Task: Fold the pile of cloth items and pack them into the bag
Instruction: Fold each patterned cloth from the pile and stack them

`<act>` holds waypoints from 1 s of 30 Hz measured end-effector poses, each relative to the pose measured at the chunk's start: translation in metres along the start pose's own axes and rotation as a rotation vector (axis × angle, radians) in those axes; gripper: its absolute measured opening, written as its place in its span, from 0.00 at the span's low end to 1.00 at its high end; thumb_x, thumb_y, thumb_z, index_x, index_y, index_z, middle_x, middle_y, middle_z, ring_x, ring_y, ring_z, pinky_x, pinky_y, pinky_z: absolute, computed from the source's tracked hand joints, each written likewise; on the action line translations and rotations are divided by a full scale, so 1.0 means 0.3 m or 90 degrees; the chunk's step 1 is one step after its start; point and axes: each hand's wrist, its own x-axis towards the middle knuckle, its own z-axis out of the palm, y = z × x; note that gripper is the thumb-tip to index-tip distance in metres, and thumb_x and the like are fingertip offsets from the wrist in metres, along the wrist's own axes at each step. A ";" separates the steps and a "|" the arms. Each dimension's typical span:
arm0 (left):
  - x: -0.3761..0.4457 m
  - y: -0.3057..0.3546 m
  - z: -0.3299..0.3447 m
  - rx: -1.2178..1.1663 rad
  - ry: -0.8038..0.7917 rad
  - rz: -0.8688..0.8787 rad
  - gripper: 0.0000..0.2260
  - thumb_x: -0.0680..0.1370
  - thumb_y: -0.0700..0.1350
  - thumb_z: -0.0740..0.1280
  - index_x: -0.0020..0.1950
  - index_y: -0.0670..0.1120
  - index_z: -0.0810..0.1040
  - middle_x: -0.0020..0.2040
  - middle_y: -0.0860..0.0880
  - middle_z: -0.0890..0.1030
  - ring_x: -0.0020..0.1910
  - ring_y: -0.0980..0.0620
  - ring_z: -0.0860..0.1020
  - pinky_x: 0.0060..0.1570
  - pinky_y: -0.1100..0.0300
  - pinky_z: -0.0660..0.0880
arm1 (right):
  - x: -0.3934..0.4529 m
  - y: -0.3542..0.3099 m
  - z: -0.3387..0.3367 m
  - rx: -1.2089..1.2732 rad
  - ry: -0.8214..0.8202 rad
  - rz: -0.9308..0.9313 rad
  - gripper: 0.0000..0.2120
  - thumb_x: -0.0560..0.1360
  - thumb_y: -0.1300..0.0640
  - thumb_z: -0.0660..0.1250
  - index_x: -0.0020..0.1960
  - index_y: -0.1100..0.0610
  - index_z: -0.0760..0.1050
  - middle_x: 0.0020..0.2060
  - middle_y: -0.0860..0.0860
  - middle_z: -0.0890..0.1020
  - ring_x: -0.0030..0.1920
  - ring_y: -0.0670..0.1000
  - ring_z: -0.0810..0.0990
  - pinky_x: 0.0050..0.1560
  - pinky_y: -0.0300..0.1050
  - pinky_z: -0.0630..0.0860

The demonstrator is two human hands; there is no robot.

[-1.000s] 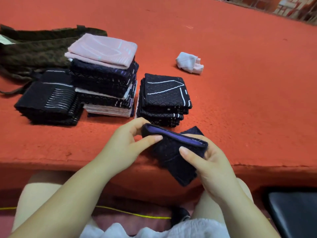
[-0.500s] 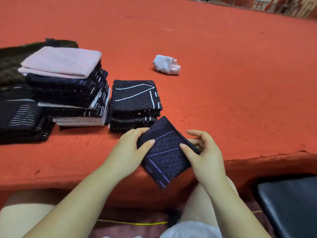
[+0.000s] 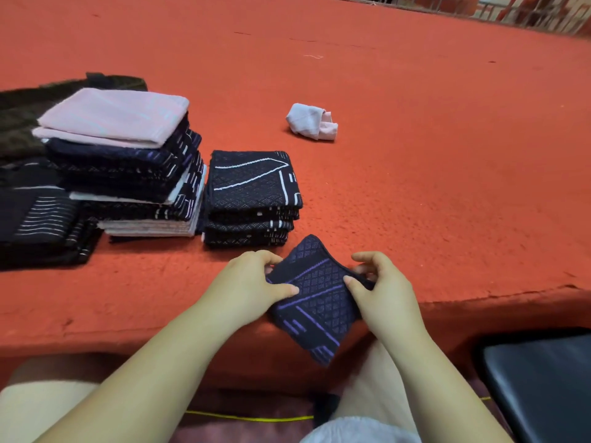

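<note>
Folded dark cloth with purple lines [image 3: 315, 302], held at the near edge of the red table [image 3: 447, 187]. Pinched on one side by the left hand [image 3: 252, 289], on the other by the right hand [image 3: 380, 292]. Just behind, a small dark stack [image 3: 252, 196]; beside that, a tall stack with pink on top [image 3: 128, 161]. Farther back, a crumpled white cloth [image 3: 311, 122]. Far left, a dark bag [image 3: 19, 123].

three folded stacks [image 3: 252, 199] sit side by side at left on the platform [image 3: 447, 187]; bag [image 3: 19, 116] behind them; crumpled cloth [image 3: 311, 123] apart, behind right; held cloth [image 3: 316, 298] at front edge.
</note>
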 end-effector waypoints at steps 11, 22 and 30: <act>-0.007 0.066 -0.005 -0.315 -0.162 -0.071 0.06 0.71 0.44 0.74 0.43 0.45 0.79 0.44 0.46 0.84 0.42 0.49 0.83 0.49 0.53 0.78 | -0.003 0.003 -0.022 0.069 -0.148 0.022 0.12 0.67 0.51 0.77 0.49 0.46 0.79 0.46 0.47 0.82 0.47 0.46 0.81 0.52 0.51 0.78; -0.045 0.062 -0.052 -0.470 -0.244 0.061 0.06 0.75 0.45 0.69 0.51 0.47 0.82 0.48 0.48 0.85 0.49 0.51 0.82 0.53 0.57 0.77 | -0.035 -0.132 -0.099 0.268 -0.275 -0.026 0.10 0.65 0.58 0.76 0.41 0.58 0.77 0.33 0.50 0.83 0.34 0.45 0.79 0.35 0.36 0.73; -0.045 0.078 -0.122 -0.721 0.015 0.040 0.13 0.70 0.48 0.66 0.53 0.45 0.81 0.50 0.49 0.85 0.51 0.52 0.82 0.51 0.58 0.78 | -0.022 -0.201 -0.038 0.496 -0.361 0.153 0.18 0.69 0.54 0.73 0.57 0.59 0.77 0.50 0.55 0.84 0.51 0.54 0.83 0.47 0.44 0.80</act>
